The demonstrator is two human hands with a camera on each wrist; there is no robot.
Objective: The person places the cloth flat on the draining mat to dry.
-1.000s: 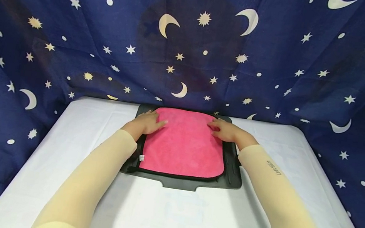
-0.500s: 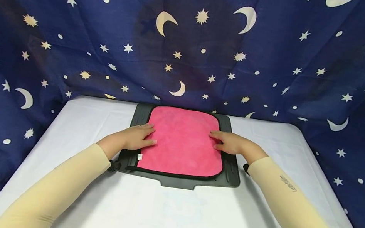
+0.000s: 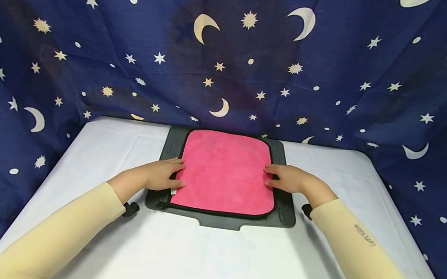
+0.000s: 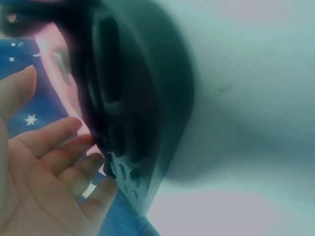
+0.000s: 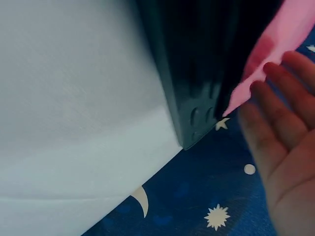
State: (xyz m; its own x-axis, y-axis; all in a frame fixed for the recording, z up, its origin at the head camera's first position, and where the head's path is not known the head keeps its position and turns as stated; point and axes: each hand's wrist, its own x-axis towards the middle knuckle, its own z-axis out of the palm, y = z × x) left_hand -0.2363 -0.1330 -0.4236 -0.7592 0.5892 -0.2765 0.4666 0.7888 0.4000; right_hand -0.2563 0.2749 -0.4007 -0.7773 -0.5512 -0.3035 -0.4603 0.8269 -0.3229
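Note:
A pink cloth (image 3: 225, 173) with a black edge lies flat on a dark grey board (image 3: 219, 222) with a notched tab at its near side. My left hand (image 3: 160, 173) rests its fingertips on the cloth's left edge, partly covering a small white tag (image 3: 173, 191). On the opposite side, my right hand (image 3: 288, 178) touches the right edge of the cloth with relaxed fingers. Both wrist views show extended, slightly bent fingers beside the cloth, and neither hand grips anything.
A white-covered table (image 3: 214, 267) bears the board near its far edge. Behind it hangs a dark blue curtain (image 3: 144, 28) with moons and stars. Black wrist-camera mounts show below the left wrist (image 3: 130, 209) and right wrist (image 3: 307, 211).
Both hands have slid nearer along the cloth's sides and moved outward, from its far corners to its edges midway down. Cloth and board stay in place.

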